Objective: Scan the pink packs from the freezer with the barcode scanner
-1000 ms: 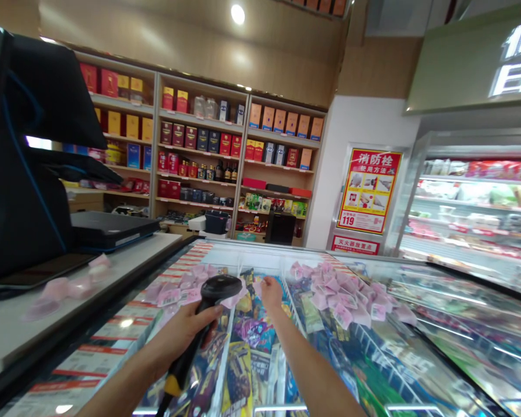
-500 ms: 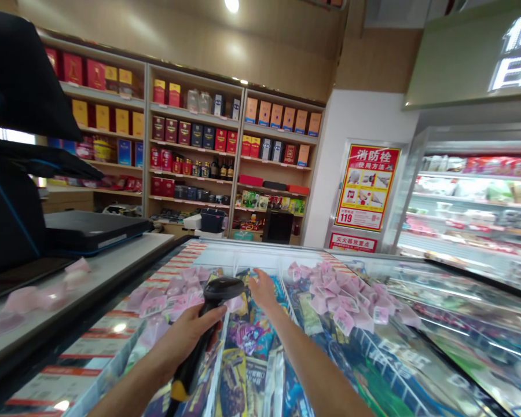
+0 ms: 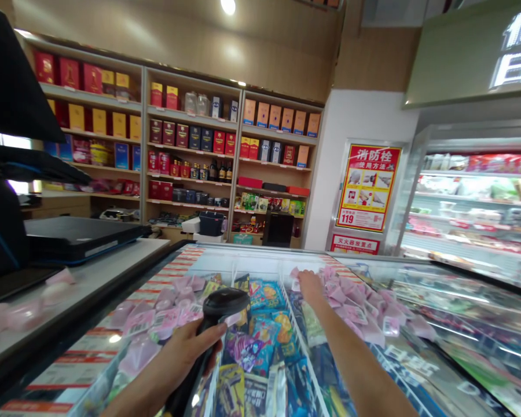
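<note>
Head view | barcode scanner (image 3: 226, 306) upright over freezer lid (image 3: 260, 260), left hand (image 3: 186, 353) wrapped tight round its handle | right hand (image 3: 311, 285) fingers spread, resting on right pile of pink packets (image 3: 360, 301), holding nothing | risk: sweeping arm could push packets off the sloped glass | scanner sits left of that pile, apart.

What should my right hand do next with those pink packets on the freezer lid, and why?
Probably pinch one packet from the right pink pile and bring it under the scanner. The right hand already rests at that pile's near edge, fingers spread, holding nothing visible, while the left hand grips the scanner, head over the freezer lid.
</note>
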Tool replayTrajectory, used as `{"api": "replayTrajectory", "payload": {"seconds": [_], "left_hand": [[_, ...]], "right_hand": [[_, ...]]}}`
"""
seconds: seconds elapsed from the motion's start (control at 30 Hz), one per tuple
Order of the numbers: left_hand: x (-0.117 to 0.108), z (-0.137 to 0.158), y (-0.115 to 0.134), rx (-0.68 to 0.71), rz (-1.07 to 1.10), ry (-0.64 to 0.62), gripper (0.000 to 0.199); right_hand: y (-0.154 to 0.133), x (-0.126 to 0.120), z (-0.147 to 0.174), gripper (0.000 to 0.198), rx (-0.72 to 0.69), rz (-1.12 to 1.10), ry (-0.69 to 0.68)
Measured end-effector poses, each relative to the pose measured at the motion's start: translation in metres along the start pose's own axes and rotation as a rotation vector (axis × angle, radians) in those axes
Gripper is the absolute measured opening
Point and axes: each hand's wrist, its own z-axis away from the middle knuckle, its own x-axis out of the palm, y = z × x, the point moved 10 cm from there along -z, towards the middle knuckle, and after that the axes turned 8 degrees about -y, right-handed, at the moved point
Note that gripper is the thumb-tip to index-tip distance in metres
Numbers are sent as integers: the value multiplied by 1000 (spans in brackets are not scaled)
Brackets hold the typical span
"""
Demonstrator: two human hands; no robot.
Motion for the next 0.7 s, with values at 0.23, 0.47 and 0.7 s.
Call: {"api": "replayTrajectory", "payload": {"seconds": [0.23, 0.47, 0.7], "left_hand": [[13, 22, 16, 56, -69, -61, 39], [7, 45, 17, 36, -29, -66, 35], [7, 53, 21, 40, -16, -79, 35]], "right_hand": [[-16, -3, 36, 16, 72, -312, 37], [-56, 7, 66, 17, 101, -549, 68], [-77, 9, 80, 16, 94, -560, 56]]}}
